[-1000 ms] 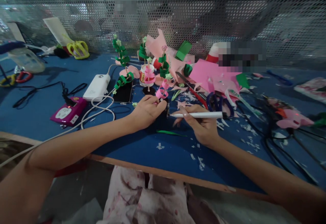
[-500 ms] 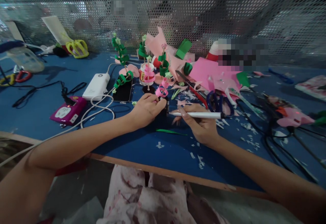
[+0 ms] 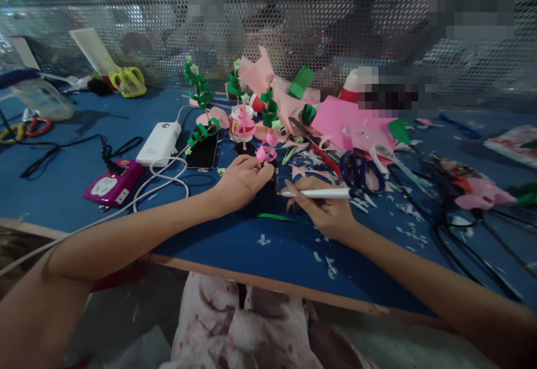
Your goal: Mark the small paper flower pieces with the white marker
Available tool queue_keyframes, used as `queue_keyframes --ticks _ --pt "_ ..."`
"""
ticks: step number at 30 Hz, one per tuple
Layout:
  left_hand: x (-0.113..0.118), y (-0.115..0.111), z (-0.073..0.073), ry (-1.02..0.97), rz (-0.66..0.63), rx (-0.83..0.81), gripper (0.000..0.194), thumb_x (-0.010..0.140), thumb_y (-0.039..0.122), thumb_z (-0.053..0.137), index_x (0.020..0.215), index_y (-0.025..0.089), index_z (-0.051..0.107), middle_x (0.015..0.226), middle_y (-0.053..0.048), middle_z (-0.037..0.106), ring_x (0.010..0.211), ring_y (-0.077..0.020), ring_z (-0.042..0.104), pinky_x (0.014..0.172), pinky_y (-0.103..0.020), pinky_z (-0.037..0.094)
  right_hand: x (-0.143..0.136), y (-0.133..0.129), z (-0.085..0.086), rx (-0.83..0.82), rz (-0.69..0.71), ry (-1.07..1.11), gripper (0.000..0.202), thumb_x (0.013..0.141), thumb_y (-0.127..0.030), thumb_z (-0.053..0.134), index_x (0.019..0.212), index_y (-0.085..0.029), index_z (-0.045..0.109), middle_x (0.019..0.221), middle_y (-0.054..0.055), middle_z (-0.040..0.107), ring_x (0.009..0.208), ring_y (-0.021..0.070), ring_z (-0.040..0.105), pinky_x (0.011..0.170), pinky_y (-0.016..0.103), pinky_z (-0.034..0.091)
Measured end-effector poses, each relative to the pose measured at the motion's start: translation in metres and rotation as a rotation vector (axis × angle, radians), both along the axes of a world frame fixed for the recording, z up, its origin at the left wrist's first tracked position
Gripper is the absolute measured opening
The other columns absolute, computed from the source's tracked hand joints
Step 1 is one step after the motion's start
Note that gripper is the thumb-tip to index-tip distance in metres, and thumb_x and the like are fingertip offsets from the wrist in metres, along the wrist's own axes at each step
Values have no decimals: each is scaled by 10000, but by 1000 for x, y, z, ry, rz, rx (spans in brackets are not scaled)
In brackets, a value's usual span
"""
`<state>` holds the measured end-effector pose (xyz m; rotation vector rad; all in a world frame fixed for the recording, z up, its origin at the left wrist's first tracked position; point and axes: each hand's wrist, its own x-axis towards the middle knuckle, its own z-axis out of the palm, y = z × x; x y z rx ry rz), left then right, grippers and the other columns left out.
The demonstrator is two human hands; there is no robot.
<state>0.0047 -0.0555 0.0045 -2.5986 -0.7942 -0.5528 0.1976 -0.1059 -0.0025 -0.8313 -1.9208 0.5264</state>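
Observation:
My left hand [image 3: 242, 183] is closed at the near side of a small dark piece [image 3: 272, 178], with a curled pink paper strip [image 3: 267, 151] and a pale green star [image 3: 277, 125] just above it. The fingers hide much of that piece. In my right hand [image 3: 329, 209] a white pen [image 3: 325, 193] lies between thumb and fingers, its tip pointing left, close to the dark piece. Whether the tip touches it I cannot tell. A thin green paper strip [image 3: 281, 218] rests on the table below both hands.
Several green and pink paper-spiral trees [image 3: 200, 92] stand behind my hands. Scissors with blue handles [image 3: 361, 170] and pink paper [image 3: 348, 120] lie to the right among white scraps. A white power bank [image 3: 159, 142], a phone [image 3: 203, 151] and a purple socket block [image 3: 112, 183] are left, with cables.
My right hand has shifted slightly left and down, bringing the pen tip nearer the dark piece. My left hand stays almost where it was.

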Motion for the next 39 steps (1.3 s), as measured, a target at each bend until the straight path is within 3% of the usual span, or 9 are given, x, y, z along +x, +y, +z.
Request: queue_keyframes --ticks 5,16,20,25,30,35,39 --pt "-1 -1 1 9 1 -18 322 671 11 390 952 114 511 718 -59 612 784 -188 562 772 -297 409 1 0 -1 22 -36 5 113 835 -140 493 826 -192 593 685 15 608 570 107 565 538 240 458" --pt "-1 0 0 -5 -4 18 289 695 23 391 935 119 518 696 -58 609 764 -186 561 770 -295 413 1 1 -3 -8 -28 -3 139 841 -182 497 746 -184 599 673 15 587 576 107 571 548 242 477" --pt "-1 0 0 3 -2 24 303 671 21 405 934 120 518 707 -59 611 762 -185 562 770 -293 415 2 1 -5 19 -48 6 116 840 -174 498 831 -190 612 692 20 604 585 112 572 553 249 477" --pt "-1 0 0 2 2 25 323 654 17 398 941 109 515 709 -65 607 762 -192 559 769 -299 417 2 1 -6 -11 -22 -3 131 842 -182 498 798 -193 621 695 17 599 585 112 578 558 254 483" --pt "-1 -1 0 9 -1 3 326 651 21 399 945 106 512 705 -63 601 769 -192 552 771 -302 414 0 2 -2 88 -129 71 127 833 -181 518 895 -212 625 723 21 649 660 138 606 611 269 489" --pt "-2 -3 1 -9 -26 3 308 662 32 399 938 105 514 711 -57 595 748 -181 544 774 -298 415 -2 2 0 -3 -91 114 120 843 -238 510 848 -215 628 631 2 637 607 138 602 597 274 484" --pt "-3 -3 0 -23 -29 26 307 650 21 394 917 108 519 707 -57 593 738 -173 537 770 -289 415 -4 4 0 -21 -142 152 119 839 -269 521 852 -214 626 708 11 650 634 130 622 651 278 501"
